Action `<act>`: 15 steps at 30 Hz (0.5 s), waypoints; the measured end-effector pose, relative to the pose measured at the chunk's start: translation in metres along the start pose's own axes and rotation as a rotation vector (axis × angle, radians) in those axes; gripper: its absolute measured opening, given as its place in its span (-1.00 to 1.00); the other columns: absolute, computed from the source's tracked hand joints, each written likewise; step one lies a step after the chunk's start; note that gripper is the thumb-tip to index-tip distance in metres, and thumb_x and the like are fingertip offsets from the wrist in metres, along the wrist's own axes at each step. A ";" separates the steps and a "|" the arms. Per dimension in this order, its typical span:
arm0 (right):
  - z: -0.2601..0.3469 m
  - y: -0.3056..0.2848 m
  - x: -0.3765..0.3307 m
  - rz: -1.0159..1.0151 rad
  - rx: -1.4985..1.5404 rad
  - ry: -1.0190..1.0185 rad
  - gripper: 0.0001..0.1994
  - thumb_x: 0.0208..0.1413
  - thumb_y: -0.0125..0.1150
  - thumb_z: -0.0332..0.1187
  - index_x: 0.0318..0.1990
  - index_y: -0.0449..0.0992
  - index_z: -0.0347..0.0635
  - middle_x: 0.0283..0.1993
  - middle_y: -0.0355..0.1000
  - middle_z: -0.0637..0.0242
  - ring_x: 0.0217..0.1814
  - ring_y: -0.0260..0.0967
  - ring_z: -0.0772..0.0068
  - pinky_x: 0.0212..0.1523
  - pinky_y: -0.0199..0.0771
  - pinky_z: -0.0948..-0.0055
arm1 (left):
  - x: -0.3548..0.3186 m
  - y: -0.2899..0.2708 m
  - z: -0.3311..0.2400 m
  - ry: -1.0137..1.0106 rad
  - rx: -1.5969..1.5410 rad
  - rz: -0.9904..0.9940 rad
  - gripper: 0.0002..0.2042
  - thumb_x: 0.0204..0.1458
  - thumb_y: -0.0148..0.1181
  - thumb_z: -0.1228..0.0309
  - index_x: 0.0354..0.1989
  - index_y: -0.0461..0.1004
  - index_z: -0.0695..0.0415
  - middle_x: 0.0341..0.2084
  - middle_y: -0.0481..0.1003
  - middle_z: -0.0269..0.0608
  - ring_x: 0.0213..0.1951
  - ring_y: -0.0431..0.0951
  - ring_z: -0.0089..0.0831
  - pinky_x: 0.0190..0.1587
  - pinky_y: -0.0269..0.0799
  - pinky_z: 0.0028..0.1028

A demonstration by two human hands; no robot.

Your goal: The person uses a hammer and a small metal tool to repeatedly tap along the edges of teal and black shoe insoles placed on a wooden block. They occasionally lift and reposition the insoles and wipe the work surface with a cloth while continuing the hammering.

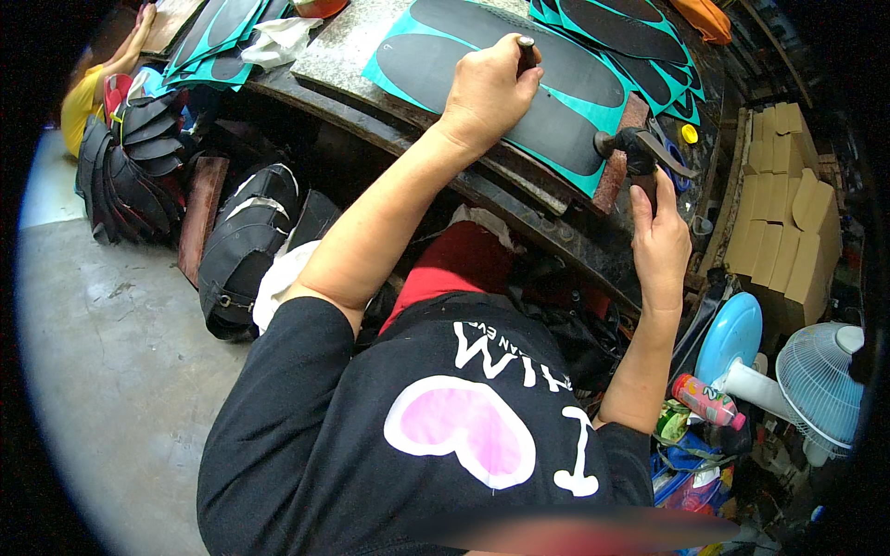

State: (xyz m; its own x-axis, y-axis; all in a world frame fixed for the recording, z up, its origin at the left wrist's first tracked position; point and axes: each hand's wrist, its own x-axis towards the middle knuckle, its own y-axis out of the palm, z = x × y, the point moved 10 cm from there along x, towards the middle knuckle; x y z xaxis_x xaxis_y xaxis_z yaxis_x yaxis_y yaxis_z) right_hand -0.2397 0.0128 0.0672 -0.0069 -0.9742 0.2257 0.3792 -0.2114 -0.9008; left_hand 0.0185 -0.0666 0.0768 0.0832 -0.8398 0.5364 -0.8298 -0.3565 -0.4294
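On the workbench lies a teal sheet (573, 119) marked with dark grey sole-shaped patches. My left hand (489, 95) is closed around a short dark upright tool (527, 54), perhaps a punch, over one of the patches. The tool's lower end is hidden by my fingers. At the sheet's right end, my right hand (661, 243) grips a hammer (640, 153) by its handle. The hammer's head is beside a reddish-brown rough block (612, 176) at the sheet's edge, apart from the tool in my left hand.
More teal sheets with dark soles (640, 51) are piled at the back right, others (218, 42) at the far left. A speckled slab (348, 57) lies under the work. Cardboard boxes (783, 213) and a fan (820, 389) stand at right. A person in yellow (83, 107) is at far left.
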 end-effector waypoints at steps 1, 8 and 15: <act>0.002 -0.001 0.000 -0.002 0.005 -0.015 -0.54 0.26 0.00 0.03 0.21 0.32 0.04 -0.26 0.54 -0.03 -0.17 0.50 -0.17 -0.21 0.47 0.01 | -0.001 -0.002 -0.002 0.003 -0.016 -0.035 -0.85 0.04 0.29 0.45 -0.28 0.52 0.25 -0.43 0.61 -0.19 -0.36 0.62 -0.53 -0.26 0.53 -0.50; 0.002 0.000 0.000 0.017 -0.004 -0.005 -0.55 0.27 -0.01 -0.01 0.22 0.32 0.04 -0.17 0.52 -0.07 -0.14 0.48 -0.20 -0.18 0.45 0.00 | 0.006 -0.044 0.033 -0.131 -0.339 -0.213 -0.89 0.09 0.24 0.51 -0.25 0.49 0.24 -0.41 0.58 -0.25 -0.35 0.60 -0.56 -0.27 0.58 -0.56; -0.010 0.009 -0.002 0.101 0.032 0.120 -0.56 0.28 -0.01 -0.02 0.22 0.32 0.00 -0.17 0.52 -0.07 -0.13 0.47 -0.20 -0.17 0.45 0.02 | 0.007 -0.040 0.069 -0.261 -0.234 -0.112 -0.86 -0.01 0.26 0.46 -0.33 0.52 0.25 -0.49 0.59 -0.16 -0.42 0.60 -0.46 -0.27 0.52 -0.47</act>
State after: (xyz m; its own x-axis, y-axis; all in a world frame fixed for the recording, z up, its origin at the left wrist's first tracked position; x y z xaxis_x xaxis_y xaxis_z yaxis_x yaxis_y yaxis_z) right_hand -0.2458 0.0120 0.0554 -0.0771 -0.9932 0.0868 0.4127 -0.1111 -0.9041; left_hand 0.0898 -0.0863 0.0475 0.2936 -0.8877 0.3545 -0.9089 -0.3741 -0.1840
